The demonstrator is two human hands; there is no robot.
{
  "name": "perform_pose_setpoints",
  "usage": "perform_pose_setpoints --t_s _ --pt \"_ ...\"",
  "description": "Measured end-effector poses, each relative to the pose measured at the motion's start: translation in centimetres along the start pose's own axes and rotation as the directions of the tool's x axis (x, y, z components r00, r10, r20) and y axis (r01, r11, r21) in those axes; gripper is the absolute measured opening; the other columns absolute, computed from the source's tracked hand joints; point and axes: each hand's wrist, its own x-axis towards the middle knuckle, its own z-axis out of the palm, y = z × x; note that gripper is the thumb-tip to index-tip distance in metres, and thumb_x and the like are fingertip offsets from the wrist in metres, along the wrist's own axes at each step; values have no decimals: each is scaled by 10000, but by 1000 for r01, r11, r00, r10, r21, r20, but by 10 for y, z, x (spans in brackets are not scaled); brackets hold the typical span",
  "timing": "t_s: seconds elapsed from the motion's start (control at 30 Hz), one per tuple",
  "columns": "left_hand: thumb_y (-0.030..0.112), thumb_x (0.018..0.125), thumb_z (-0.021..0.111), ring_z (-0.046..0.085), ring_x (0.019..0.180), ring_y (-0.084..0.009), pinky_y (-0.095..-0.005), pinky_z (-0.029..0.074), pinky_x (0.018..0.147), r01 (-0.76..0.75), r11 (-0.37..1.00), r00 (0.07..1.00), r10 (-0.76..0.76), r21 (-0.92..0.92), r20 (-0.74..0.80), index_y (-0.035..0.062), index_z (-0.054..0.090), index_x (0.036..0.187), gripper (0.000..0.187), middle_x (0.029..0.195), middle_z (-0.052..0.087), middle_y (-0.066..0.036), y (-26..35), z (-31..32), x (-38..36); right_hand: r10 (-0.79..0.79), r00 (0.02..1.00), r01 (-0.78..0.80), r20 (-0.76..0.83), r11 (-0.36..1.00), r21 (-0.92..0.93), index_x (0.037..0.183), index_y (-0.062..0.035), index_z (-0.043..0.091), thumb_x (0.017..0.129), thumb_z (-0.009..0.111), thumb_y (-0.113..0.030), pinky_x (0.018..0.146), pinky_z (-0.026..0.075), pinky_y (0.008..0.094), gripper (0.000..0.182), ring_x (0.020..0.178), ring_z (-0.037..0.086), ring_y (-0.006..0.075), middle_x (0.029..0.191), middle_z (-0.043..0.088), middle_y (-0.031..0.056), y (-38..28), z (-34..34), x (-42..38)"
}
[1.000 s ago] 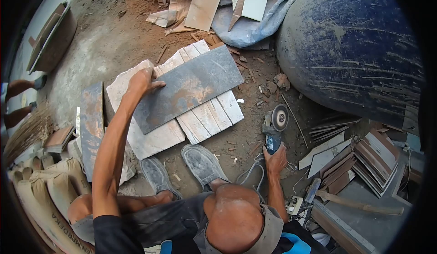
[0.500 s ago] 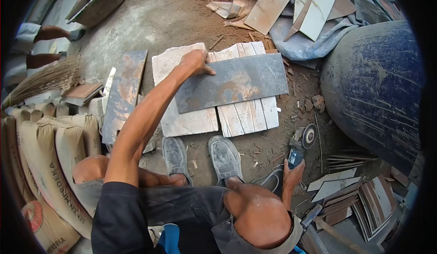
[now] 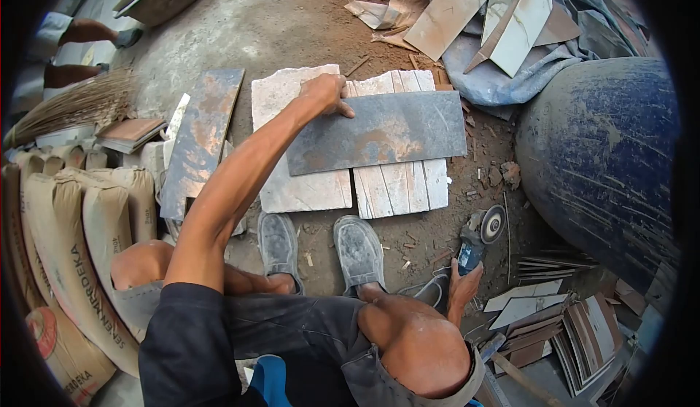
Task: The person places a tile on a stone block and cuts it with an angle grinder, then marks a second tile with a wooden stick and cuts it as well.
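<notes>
My left hand (image 3: pixel 326 95) grips the upper left edge of a dark grey tile (image 3: pixel 379 131), thumb on top of it. The tile lies across two pale, rough-edged slabs (image 3: pixel 306 192); the right-hand slab has dark grooves running down it. Low on the right, my right hand (image 3: pixel 464 283) is wrapped round the body of an angle grinder (image 3: pixel 472 241), its round disc facing up. The grinder is apart from the tile and slabs.
Filled paper sacks (image 3: pixel 73 261) and a broom (image 3: pixel 69 108) are at the left, near another person's legs (image 3: pixel 87 32). A large blue drum (image 3: pixel 598 159) stands right. Tile pieces (image 3: pixel 590 334) lie lower right, with a hammer (image 3: pixel 525 381).
The view has shifted slightly. The dark tile lies a little straighter on the slabs, with my left hand still on it. My right hand still holds the grinder.
</notes>
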Motion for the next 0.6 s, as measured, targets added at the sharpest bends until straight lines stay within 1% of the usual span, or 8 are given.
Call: perform_pose_setpoints --t_s 0.07,0.13,0.23,0.3,0.37,0.5,0.57,0.6 --pt "413 561 850 614 837 -271 -373 458 684 -3 1000 1000 3 -13 3 80 571 864 530 838 645 -114 2 -1 -2 15 999 -16 45 1000 26 1236 68 416 770 697 -426 887 429 452 736 1068 530 405 1174 525 264 -2 -2 0" --pt "394 555 857 609 803 -262 -368 442 652 1 999 1000 -1 -45 0 86 539 806 508 788 635 -100 2 -3 -4 14 999 -15 41 1000 24 1238 68 414 771 696 -427 888 430 453 737 1070 529 409 1178 523 268 -1 -1 0" --pt "381 555 860 603 789 -254 -364 435 643 4 1000 1000 -4 -10 -16 90 533 787 496 762 625 -90 -2 2 3 -1 1000 0 28 1000 24 1235 71 413 773 694 -429 890 432 455 737 1066 529 417 1178 522 277 2 -1 0" --pt "394 553 858 601 791 -254 -359 437 650 -6 999 1000 5 -34 -12 85 540 786 501 766 623 -93 -1 -2 2 -7 999 5 45 999 45 1233 73 415 772 695 -428 893 431 454 737 1069 529 415 1176 524 276 2 -1 0" --pt "438 571 836 615 958 -310 -399 476 774 16 1000 997 -15 -7 76 34 615 959 602 955 660 -153 -4 -7 1 -15 999 12 41 998 56 1227 76 422 768 698 -430 892 431 454 736 1069 530 412 1173 526 276 2 -1 1" --pt "450 572 832 617 958 -311 -400 478 792 -29 994 995 38 -105 91 26 639 1000 633 983 659 -165 -14 -6 3 -10 999 8 33 999 48 1223 75 429 769 694 -438 890 429 451 734 1062 532 411 1166 529 274 -1 -1 0" --pt "413 566 850 603 949 -271 -349 462 795 -71 989 987 89 -132 132 47 643 1090 671 1034 642 -171 -14 -5 6 -13 1000 12 27 999 45 1223 75 430 771 692 -441 890 428 450 734 1058 533 411 1163 531 273 -1 -2 0" --pt "413 566 850 603 949 -271 -349 462 795 -69 989 988 86 -131 130 47 643 1090 671 1034 642 -171 -14 -6 6 -8 999 7 33 999 44 1225 73 429 773 689 -442 888 428 448 733 1056 534 409 1162 532 271 -1 -1 0"
